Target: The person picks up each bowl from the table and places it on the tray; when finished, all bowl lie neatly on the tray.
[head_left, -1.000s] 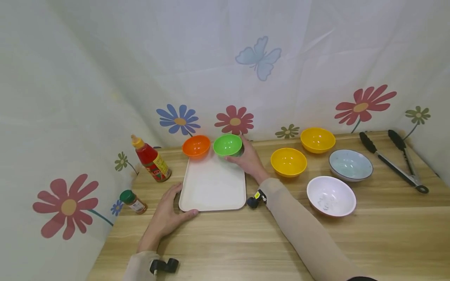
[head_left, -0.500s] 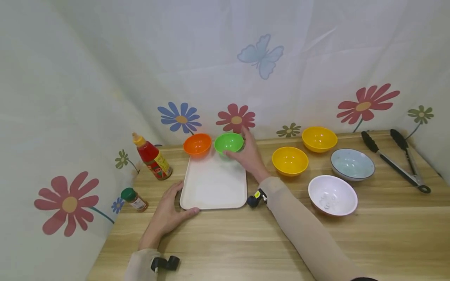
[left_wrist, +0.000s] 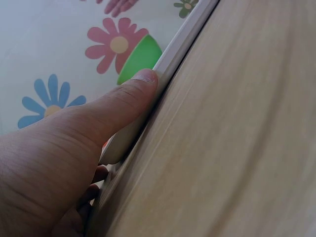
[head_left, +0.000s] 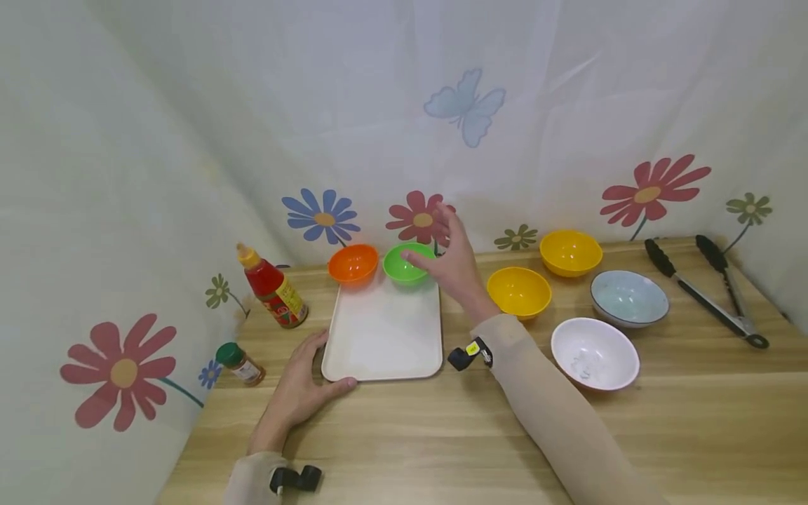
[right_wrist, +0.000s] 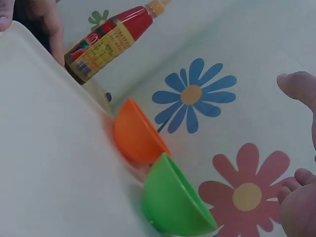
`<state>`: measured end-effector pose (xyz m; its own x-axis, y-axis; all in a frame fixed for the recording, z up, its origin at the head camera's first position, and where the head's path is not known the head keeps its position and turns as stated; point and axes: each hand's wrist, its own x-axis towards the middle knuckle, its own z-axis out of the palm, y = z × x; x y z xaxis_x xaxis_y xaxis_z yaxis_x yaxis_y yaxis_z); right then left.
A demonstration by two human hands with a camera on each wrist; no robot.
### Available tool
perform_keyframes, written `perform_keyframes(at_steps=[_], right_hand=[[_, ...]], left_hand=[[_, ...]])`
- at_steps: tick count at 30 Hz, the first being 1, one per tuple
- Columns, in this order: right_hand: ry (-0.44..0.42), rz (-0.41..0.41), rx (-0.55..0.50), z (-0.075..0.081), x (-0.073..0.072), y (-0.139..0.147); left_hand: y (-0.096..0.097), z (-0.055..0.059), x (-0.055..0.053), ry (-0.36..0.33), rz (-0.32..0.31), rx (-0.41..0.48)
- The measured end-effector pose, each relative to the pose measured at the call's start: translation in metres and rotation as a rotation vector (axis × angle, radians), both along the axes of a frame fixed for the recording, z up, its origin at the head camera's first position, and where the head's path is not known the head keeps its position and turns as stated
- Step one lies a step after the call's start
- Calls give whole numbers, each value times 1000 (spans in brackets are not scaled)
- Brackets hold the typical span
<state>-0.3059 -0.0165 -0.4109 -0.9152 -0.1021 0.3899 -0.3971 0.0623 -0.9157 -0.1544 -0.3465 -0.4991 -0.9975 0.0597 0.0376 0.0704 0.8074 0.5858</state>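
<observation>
A white rectangular tray [head_left: 384, 337] lies on the wooden table, an orange bowl [head_left: 353, 266] at its far left corner and a green bowl [head_left: 406, 270] at its far right. My left hand [head_left: 297, 393] holds the tray's near left corner, thumb [left_wrist: 131, 94] along the front rim and fingers at the left side. Raised just right of the green bowl, my right hand [head_left: 459, 266] has thumb and fingers spread with nothing between them. Its thumb overlaps the bowl in the head view, while in the right wrist view the hand is apart from the bowl.
Left of the tray stand a red sauce bottle [head_left: 274, 291] and a green-capped spice jar [head_left: 241, 363]. To the right are two yellow bowls [head_left: 519, 292], a light blue bowl [head_left: 629, 299], a white bowl [head_left: 595, 354] and black-tipped tongs [head_left: 713, 301]. A flowered curtain [head_left: 379, 105] hangs behind.
My right hand has let go of the green bowl and moved up and slightly right, its fingers spreading. The bowl stays on the tray; my left hand keeps its place.
</observation>
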Motion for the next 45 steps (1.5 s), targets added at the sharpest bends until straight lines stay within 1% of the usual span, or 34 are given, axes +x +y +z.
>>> perform_keyframes(at_steps=[8, 15, 19, 24, 30, 36, 40, 45], right_hand=[[78, -17, -25, 35, 13, 18], [105, -26, -33, 62, 22, 45], [125, -42, -39, 75, 29, 63], [173, -69, -11, 87, 41, 89], [187, -116, 30, 93, 57, 121], [169, -140, 56, 93, 81, 159], [130, -146, 56, 87, 97, 184], [98, -155, 76, 70, 117, 217]], left_hand=[[-2, 0, 0, -7, 10, -3], [-3, -2, -1, 2, -3, -3], [-4, -2, -1, 11, -6, -7], [-5, -1, -1, 20, -13, -5], [-5, -2, -1, 6, -6, -10], [-5, -5, -1, -5, -6, 1], [-4, -3, -1, 6, -12, 7], [-1, -3, -2, 8, -19, 14]])
